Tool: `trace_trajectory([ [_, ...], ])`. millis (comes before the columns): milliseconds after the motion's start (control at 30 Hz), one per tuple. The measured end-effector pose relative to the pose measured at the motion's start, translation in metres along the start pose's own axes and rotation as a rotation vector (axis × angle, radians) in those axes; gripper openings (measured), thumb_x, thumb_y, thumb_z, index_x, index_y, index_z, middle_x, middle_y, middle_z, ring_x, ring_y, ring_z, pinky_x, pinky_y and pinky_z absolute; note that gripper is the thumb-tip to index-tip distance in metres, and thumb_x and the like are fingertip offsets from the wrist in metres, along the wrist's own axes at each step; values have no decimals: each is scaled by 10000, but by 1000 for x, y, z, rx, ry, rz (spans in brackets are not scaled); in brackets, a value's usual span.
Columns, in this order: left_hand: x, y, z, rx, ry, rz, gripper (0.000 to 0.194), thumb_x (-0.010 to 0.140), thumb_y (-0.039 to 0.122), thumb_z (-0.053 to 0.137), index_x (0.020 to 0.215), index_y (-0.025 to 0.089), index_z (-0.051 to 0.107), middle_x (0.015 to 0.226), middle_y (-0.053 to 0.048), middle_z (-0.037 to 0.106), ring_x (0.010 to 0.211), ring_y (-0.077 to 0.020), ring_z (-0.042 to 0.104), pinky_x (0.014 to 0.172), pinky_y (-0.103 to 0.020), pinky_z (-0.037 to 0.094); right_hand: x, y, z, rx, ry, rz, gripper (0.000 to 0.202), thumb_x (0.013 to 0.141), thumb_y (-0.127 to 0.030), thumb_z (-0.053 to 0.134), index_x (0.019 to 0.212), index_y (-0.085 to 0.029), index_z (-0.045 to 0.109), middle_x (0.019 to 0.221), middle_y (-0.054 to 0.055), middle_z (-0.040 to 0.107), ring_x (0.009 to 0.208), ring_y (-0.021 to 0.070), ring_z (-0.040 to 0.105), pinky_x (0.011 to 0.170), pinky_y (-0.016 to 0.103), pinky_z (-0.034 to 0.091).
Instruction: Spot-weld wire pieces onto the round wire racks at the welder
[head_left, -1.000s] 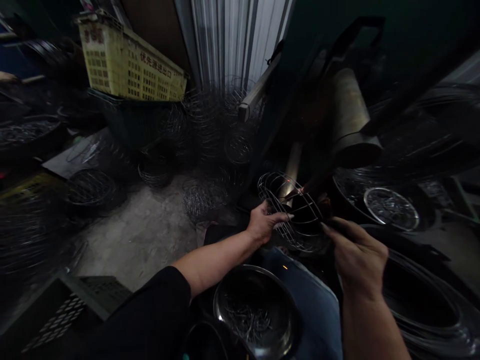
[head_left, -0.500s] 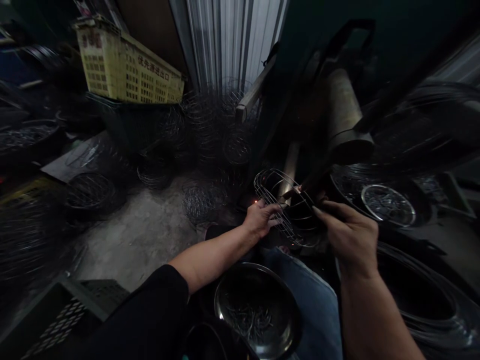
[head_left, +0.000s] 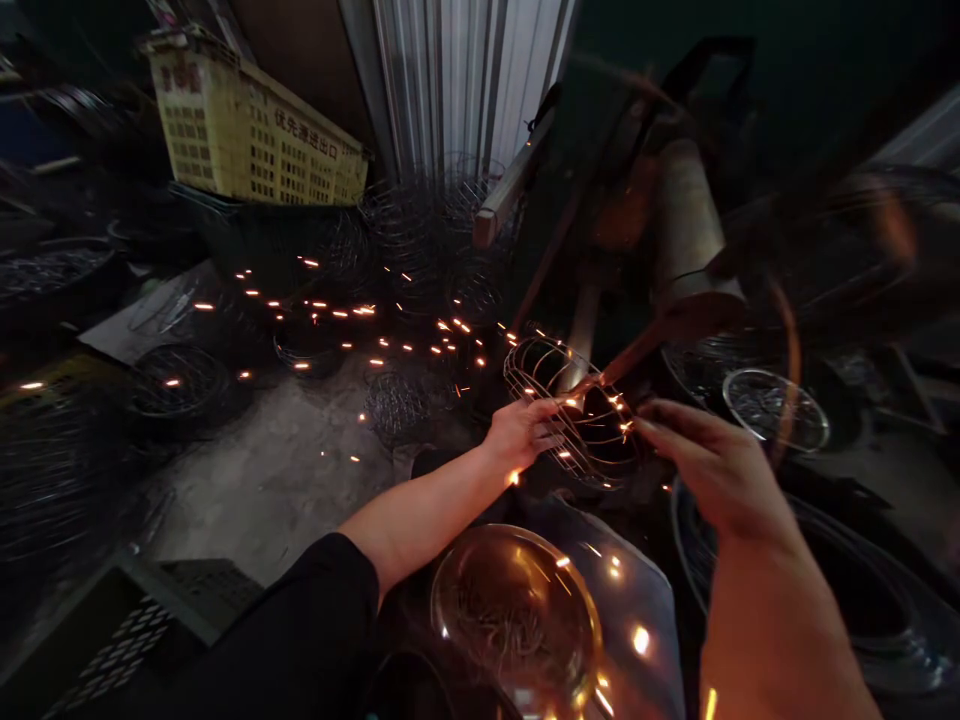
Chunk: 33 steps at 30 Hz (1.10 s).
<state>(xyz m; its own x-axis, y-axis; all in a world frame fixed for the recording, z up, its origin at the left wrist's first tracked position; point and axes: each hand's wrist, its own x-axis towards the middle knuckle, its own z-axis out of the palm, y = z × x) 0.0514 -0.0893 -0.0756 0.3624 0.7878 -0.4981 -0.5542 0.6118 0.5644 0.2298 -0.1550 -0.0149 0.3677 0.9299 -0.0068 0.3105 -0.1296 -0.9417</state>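
My left hand (head_left: 519, 436) is closed around the near side of a round wire basket (head_left: 534, 362), which it holds tilted at the electrodes of a spot welder. The welder's thick upper cylinder (head_left: 691, 225) hangs above, and its lower post (head_left: 588, 325) reaches the basket. Bright sparks spray from the contact point. On the right of the basket, my right hand (head_left: 716, 465) has thumb and fingers pinched together beside the weld; what they hold is too small to make out. Below sits a shiny metal bowl (head_left: 574, 590) with many small bent metal pieces.
A yellow plastic crate (head_left: 300, 150) rests on a dark bin at the back left. Stacked wire baskets (head_left: 409, 235) stand behind, and another wire piece (head_left: 394, 400) lies on the floor. A green crate (head_left: 161, 600) is at the lower left. Coiled wire (head_left: 862, 640) lies at the right.
Sparks have burst out leftward across the floor and down over the bowl and my leg. An orange glow lights the scene. My right hand has shifted slightly; the basket stays nearly in place.
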Motion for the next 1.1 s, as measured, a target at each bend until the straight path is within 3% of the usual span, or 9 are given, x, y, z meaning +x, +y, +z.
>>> trace_trajectory([
  [67,-2,2,0,-25,14,-72,84,754,145,703,826,129,664,803,-79,682,689,-190,654,754,-385,541,-7,6,-9,32,-45,110,438,504,-490,894,833,-215,802,815,49,769,725,227,701,656,327,572],
  [133,-2,4,1,-50,36,-120,89,751,155,711,817,141,652,756,-48,650,679,-185,653,783,-399,549,-11,7,-11,68,5,166,465,443,-493,919,799,-218,802,773,54,765,696,233,708,628,329,584],
  [267,0,5,3,-69,67,-94,140,728,169,759,817,150,653,779,-39,645,715,-188,658,841,-433,545,-10,-4,-1,107,104,161,470,401,-486,933,765,-223,798,734,46,757,669,226,710,601,315,590],
  [433,0,2,1,-79,54,-19,160,681,115,768,787,134,649,793,-33,661,664,-148,617,867,-454,517,-8,1,-3,76,48,191,441,410,-459,919,757,-216,798,736,58,758,668,240,719,582,319,595],
  [700,2,-2,4,-31,79,-20,197,649,134,779,783,136,635,812,-46,669,670,-176,634,866,-473,507,-11,25,-6,97,153,144,476,399,-497,918,760,-210,797,740,61,758,640,219,703,558,304,581],
  [933,-3,-2,7,-45,89,-85,161,679,127,769,763,134,632,849,-55,642,686,-176,645,803,-415,525,-17,16,-4,185,215,162,455,356,-449,941,722,-223,792,696,41,749,576,188,672,518,281,552],
  [1100,-5,2,9,-65,92,-122,146,740,181,774,825,133,665,902,-75,644,759,-209,677,828,-445,557,-13,0,-3,133,206,94,438,385,-461,935,726,-224,795,733,48,752,654,214,690,559,297,559],
])
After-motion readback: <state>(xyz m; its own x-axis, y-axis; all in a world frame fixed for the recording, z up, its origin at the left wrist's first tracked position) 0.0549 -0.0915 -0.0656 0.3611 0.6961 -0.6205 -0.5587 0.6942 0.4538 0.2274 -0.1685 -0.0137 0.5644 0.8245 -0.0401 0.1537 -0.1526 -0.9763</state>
